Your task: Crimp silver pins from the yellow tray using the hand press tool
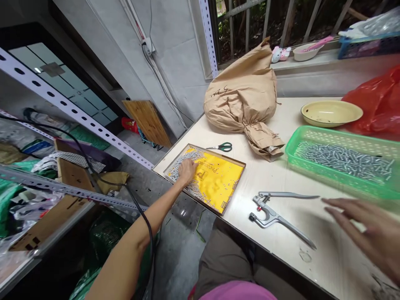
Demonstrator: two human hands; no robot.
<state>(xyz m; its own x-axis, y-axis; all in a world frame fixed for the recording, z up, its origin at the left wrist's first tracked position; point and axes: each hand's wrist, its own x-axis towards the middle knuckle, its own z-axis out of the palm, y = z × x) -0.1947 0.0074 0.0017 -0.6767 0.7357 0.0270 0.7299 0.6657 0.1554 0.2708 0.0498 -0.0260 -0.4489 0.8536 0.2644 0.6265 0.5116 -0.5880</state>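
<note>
Fingers of the left hand (186, 171) are lowered onto the heap of small metal pins (195, 189) at the left side of one shallow tray (235, 189); whether any pin is pinched cannot be told. Fingers of the right hand (365, 233), blurred, are extended and slightly spread, with nothing held, just beside the handle ends of one pair of hand-press pliers (270, 216).

The tray is laid flat on the worktop (281, 262), near its front left corner, its long axis run from upper left to lower right. It is lined with one yellow sheet (218, 177), and too many pins are scattered there to be counted. The head of the pliers is pointed left, its two handles opened out to the right, one nearly level, one slanted toward the front edge.

Beyond the tray, one pair of green-handled scissors (225, 146) is laid with its blades turned left. Farther back, one brown paper bag (240, 96) is seen. On the right are placed one green basket (331, 178) of more metal pieces (346, 160), one yellow bowl (331, 113) and one red plastic bag (379, 104).
</note>
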